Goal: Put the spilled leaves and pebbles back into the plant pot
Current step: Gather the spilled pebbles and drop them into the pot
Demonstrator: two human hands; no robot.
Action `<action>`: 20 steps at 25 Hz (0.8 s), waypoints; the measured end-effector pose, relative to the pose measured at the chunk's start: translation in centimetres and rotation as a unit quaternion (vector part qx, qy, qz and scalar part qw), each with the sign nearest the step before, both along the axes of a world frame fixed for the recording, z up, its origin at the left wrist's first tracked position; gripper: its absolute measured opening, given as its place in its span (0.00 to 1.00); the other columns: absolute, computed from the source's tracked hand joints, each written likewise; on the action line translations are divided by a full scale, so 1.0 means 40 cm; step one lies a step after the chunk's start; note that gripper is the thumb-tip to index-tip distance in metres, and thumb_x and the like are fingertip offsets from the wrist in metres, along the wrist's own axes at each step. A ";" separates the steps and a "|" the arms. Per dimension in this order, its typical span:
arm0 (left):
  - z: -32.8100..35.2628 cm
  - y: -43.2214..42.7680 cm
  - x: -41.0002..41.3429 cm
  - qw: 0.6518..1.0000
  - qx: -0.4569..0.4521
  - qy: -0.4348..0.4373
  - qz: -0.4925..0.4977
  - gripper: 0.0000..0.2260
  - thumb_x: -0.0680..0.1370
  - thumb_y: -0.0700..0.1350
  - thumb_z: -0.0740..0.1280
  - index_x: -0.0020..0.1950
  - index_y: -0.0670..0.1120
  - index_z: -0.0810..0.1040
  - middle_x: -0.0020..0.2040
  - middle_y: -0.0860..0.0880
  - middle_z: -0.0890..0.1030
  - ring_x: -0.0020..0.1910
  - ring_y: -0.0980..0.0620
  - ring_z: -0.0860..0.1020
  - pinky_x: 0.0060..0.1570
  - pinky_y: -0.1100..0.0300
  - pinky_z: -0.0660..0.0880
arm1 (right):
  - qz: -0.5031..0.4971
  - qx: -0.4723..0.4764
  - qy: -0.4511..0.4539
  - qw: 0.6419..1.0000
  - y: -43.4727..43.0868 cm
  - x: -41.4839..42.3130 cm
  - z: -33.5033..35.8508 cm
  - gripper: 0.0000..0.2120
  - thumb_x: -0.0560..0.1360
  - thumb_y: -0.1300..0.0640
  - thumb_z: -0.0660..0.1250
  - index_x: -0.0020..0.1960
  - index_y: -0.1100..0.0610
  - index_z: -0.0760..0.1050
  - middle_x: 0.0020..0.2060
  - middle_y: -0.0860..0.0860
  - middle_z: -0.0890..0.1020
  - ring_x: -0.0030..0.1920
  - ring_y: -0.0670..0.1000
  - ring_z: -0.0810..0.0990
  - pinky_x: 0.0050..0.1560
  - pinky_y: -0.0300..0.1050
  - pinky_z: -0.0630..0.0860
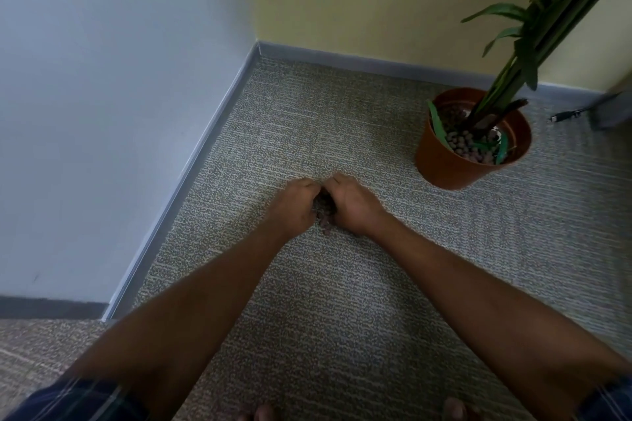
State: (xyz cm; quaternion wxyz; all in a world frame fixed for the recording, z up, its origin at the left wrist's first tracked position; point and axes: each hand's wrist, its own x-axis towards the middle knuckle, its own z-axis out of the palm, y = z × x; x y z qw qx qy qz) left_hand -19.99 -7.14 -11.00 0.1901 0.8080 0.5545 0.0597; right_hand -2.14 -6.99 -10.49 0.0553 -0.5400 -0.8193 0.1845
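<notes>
Speckled grey-and-tan carpet [342, 301] covers the floor of this corner, and the terracotta-coloured plant pot [444, 164] stands on it close to the yellow wall [359, 3], upright, with a tall green plant [533, 27] rising from it and leaning away to the pot's right. Inside the pot lies a bed of round brownish pebbles with a few loose green leaves [436, 123] resting against the rim.

Well to the left of the pot and nearer the person, both arms reach forward and down, forearms bare and nearly straight, converging toward one spot on the carpet. The left hand [295, 207] and the right hand [352, 203] sit knuckles-up, side by side, fingertips almost meeting on the far side and the fingers curled inward and down. Between the two hands a small heap of spilled pebbles [325, 212] shows, dark and rounded, some of them lying on the carpet just below the gap between the heels of the hands. The hands are cupped around this heap from either side; whether the fingers have closed under any pebbles I cannot tell, since the fingertips are hidden.

Beyond the pot, to its right, a dark cable end [564, 116] lies on the carpet near the grey skirting board [342, 60]. Dark plaid fabric [68, 400] shows at the near edge.
</notes>
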 end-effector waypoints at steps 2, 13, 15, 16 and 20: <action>0.003 -0.012 -0.009 0.999 -0.002 -0.052 0.010 0.11 0.75 0.32 0.66 0.53 0.38 0.85 0.50 0.42 0.83 0.51 0.41 0.81 0.52 0.44 0.80 | 0.006 -0.015 0.021 1.000 -0.014 0.008 -0.001 0.12 0.78 0.58 0.75 0.60 0.56 0.78 0.56 0.54 0.79 0.56 0.55 0.79 0.51 0.54 0.80; 0.018 -0.054 -0.013 0.991 -0.120 0.007 0.058 0.49 0.66 0.58 0.85 0.81 0.43 0.69 0.73 0.41 0.72 0.73 0.41 0.72 0.71 0.41 0.76 | -0.126 -0.194 -0.010 0.973 -0.043 0.093 0.019 0.45 0.62 0.58 0.88 0.74 0.55 0.70 0.71 0.57 0.70 0.67 0.60 0.77 0.65 0.54 0.80; 0.021 -0.055 0.009 0.991 -0.106 0.006 0.077 0.41 0.68 0.55 0.84 0.76 0.43 0.74 0.70 0.41 0.73 0.70 0.41 0.74 0.69 0.41 0.77 | -0.138 -0.166 0.026 0.976 -0.049 0.072 -0.003 0.39 0.64 0.62 0.87 0.70 0.56 0.73 0.68 0.57 0.73 0.62 0.57 0.78 0.56 0.48 0.80; 0.022 -0.052 0.016 0.991 -0.106 -0.007 0.085 0.36 0.69 0.53 0.84 0.73 0.43 0.76 0.68 0.41 0.74 0.68 0.41 0.75 0.67 0.43 0.78 | -0.137 -0.150 0.044 0.978 -0.050 0.059 -0.010 0.35 0.65 0.63 0.86 0.68 0.56 0.75 0.66 0.57 0.75 0.60 0.56 0.79 0.51 0.45 0.80; 0.030 -0.046 0.023 0.991 -0.090 -0.048 0.089 0.23 0.74 0.47 0.80 0.67 0.42 0.81 0.61 0.40 0.78 0.62 0.40 0.79 0.61 0.46 0.79 | -0.148 -0.146 0.098 0.973 -0.036 0.032 -0.015 0.32 0.63 0.56 0.89 0.62 0.55 0.79 0.61 0.55 0.80 0.56 0.54 0.83 0.48 0.45 0.80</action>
